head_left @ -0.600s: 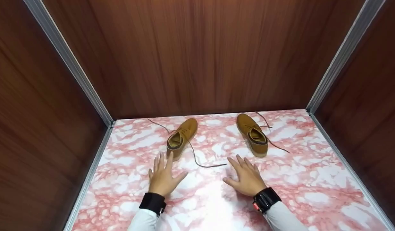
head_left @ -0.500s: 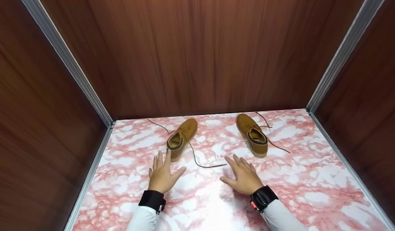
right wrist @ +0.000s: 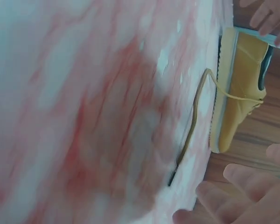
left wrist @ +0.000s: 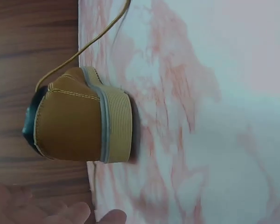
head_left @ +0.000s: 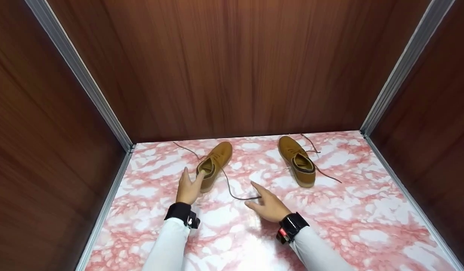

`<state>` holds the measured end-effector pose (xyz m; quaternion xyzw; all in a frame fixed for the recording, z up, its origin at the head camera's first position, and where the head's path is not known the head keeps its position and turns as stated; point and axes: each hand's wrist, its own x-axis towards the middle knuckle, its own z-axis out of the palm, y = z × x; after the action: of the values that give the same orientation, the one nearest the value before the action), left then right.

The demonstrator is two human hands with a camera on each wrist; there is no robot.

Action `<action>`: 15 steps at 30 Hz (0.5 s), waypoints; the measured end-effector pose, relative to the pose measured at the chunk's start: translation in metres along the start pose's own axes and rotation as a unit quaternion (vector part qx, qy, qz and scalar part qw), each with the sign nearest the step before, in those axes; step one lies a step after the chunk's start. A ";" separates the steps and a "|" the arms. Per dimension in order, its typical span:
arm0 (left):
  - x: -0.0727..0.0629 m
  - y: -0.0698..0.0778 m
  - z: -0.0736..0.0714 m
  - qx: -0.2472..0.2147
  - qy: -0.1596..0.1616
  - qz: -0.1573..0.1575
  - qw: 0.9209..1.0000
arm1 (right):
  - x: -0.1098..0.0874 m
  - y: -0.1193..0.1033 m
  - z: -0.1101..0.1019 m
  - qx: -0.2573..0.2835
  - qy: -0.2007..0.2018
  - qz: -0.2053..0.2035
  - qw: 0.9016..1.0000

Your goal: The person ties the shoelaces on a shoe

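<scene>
Two tan lace-up shoes stand on the pink-and-white marbled surface, toes toward the back wall. My left hand [head_left: 188, 191] hovers beside the heel of the left shoe [head_left: 223, 152], thumb and fingers spread; whether it touches the shoe I cannot tell. In the left wrist view the shoe's heel [left wrist: 70, 123] shows above my blurred fingers [left wrist: 79, 212]. My right hand [head_left: 270, 207] is by the free end of that shoe's long brown lace [head_left: 232, 194], with thumb and fingers apart and nothing gripped. The right wrist view shows the lace [right wrist: 192, 121] lying loose, its dark tip near my fingers [right wrist: 214, 198].
The right shoe [head_left: 289, 146] stands apart, its laces [head_left: 328, 175] trailing to its right. Brown wood-grain panels [head_left: 232, 67] enclose the back and both sides. Grey metal strips [head_left: 104, 105] run along the corners and side edges of the marbled surface [head_left: 352, 233].
My left hand has moved forward to the left shoe's heel. My right hand has shifted left to the lace end. Both shoes stay in place.
</scene>
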<state>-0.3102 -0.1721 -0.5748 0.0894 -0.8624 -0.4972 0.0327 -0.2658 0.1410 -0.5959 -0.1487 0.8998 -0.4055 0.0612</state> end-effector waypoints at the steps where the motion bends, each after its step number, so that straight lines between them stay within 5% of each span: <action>1: 0.003 -0.001 0.001 -0.011 0.004 -0.010 1.000 | 0.003 0.000 0.002 0.017 -0.001 0.006 1.000; 9: 0.021 -0.005 0.008 -0.044 0.015 -0.090 0.995 | 0.028 0.000 0.014 0.104 0.001 0.072 0.992; 15: 0.030 -0.010 0.014 -0.063 0.024 -0.091 0.994 | 0.044 -0.004 0.022 0.112 0.025 0.099 0.988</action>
<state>-0.3410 -0.1704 -0.5914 0.1776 -0.8168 -0.5488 0.0139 -0.3012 0.1089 -0.6071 -0.0411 0.8602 -0.4995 0.0945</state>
